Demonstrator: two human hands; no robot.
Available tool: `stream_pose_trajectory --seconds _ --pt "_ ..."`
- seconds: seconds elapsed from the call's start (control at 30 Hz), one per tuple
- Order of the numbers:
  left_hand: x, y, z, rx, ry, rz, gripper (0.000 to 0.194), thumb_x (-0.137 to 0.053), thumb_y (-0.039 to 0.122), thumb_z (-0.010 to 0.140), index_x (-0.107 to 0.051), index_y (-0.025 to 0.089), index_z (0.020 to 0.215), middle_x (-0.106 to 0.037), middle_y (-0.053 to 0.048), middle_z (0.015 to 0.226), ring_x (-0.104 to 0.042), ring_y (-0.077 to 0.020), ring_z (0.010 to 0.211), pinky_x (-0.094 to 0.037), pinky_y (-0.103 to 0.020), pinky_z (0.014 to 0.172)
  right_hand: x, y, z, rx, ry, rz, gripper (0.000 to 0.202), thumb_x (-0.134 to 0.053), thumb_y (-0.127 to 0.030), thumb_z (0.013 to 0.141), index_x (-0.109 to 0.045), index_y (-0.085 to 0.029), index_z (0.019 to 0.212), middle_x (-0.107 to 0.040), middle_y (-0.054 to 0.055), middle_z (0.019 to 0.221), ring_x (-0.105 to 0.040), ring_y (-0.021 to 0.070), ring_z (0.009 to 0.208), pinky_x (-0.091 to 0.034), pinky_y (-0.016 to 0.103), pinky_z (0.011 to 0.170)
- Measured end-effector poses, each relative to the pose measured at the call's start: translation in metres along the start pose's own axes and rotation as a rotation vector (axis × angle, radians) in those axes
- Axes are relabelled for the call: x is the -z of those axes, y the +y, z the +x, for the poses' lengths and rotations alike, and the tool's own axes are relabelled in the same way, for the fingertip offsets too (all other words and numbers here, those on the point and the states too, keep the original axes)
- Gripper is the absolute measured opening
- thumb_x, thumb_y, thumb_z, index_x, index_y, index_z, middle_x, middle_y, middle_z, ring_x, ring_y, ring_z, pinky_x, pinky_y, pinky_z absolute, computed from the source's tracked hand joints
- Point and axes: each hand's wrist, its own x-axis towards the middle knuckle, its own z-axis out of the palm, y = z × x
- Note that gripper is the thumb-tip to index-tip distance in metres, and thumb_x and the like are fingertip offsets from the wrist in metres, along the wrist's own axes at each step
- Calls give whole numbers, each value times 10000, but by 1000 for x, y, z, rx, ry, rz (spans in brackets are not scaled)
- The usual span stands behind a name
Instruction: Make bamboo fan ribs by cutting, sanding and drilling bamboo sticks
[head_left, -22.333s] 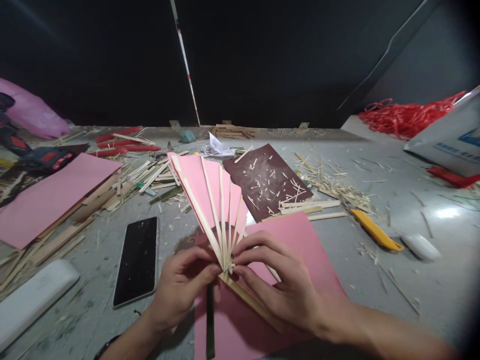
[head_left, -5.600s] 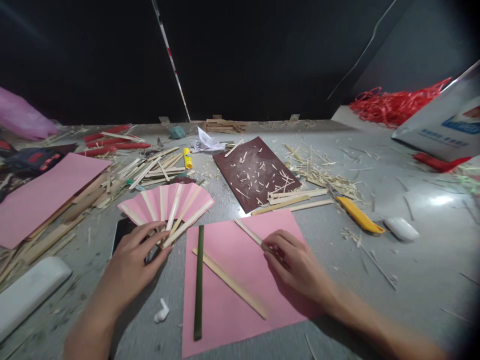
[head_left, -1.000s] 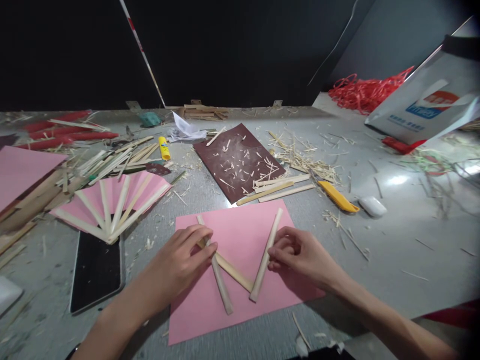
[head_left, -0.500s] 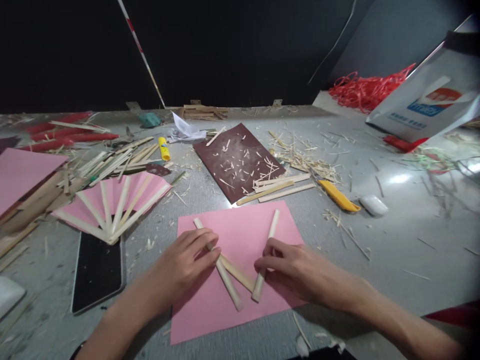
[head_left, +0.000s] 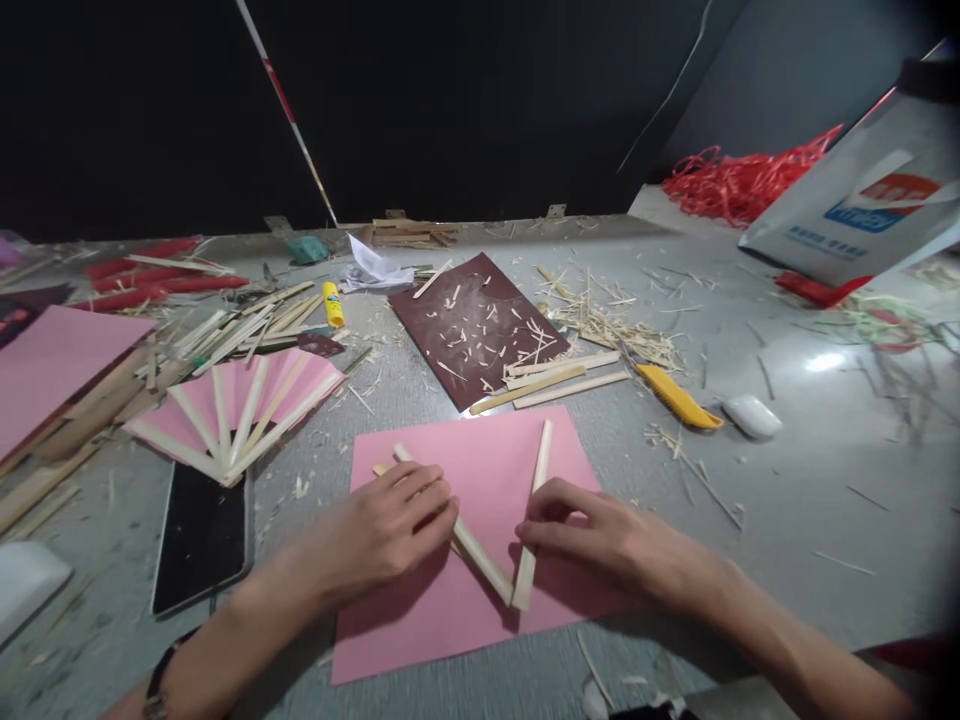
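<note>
A pink sheet of paper (head_left: 435, 640) lies flat before me. My left hand (head_left: 401, 515) is closed over a pale bamboo strip (head_left: 484, 560) that slants down to the right. Another strip (head_left: 382, 468) lies mostly hidden beneath it and my fingers. My right hand (head_left: 581, 525) pinches a second pale bamboo strip (head_left: 541, 460), which leans slightly right at its top. The lower ends of the strips meet near the sheet's bottom middle, in a V. To the left, a pink folded-paper fan (head_left: 232, 410) with bamboo ribs rests partly over a black phone (head_left: 201, 540).
Behind the sheet are a dark brown board (head_left: 472, 330) strewn with shavings and several loose strips (head_left: 562, 375). A yellow utility knife (head_left: 679, 397) and a white lump (head_left: 751, 416) lie right. A glue stick (head_left: 333, 304) and a white bag (head_left: 862, 190) are farther back.
The left strip has moved right and down, so its lower end now meets the right strip. My left hand has shifted slightly right. The view has also shifted a little.
</note>
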Motion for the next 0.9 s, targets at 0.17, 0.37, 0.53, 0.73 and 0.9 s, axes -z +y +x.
stream_pose_trajectory --seconds 0.17,0.37,0.53,0.73,0.9 --pt "-2 -3 25 -137 -55 8 183 -520 67 994 -692 87 1051 -678 -121 999 -642 -269 1024 -543 -456 985 -5 3 -5 63 -10 -142 484 -548 -67 983 -602 -286 1411 -623 94 1257 -659 173 921 -569 293 818" --pt "-2 -19 40 -227 -52 -20 169 -536 92 1001 -700 122 1030 -698 -127 1060 -637 -265 1124 -501 -468 1081 -8 1 -4 70 0 -172 426 -532 -73 999 -613 -255 1375 -624 96 1210 -656 175 916 -563 291 796" --pt "-6 -31 44 -237 -22 -50 162 -555 77 990 -695 127 1054 -705 -135 1109 -634 -258 1152 -494 -446 1093 -9 -4 0 56 -8 -199 381 -503 -69 1009 -637 -222 1331 -631 107 1175 -660 186 902 -567 306 786" --pt "-14 -35 49 -228 -31 -74 200 -511 53 1005 -678 124 1089 -699 -130 1119 -625 -256 1171 -508 -427 1070 -10 -5 3 41 -22 -214 363 -516 -68 1008 -639 -203 1322 -623 119 1183 -666 204 947 -573 322 825" --pt "-21 -38 52 -202 -25 -116 221 -463 78 1040 -673 123 1095 -694 -125 1126 -608 -257 1191 -505 -421 1069 -11 -4 3 42 -4 -226 342 -495 -88 1022 -641 -191 1313 -617 127 1176 -659 209 937 -579 339 821"
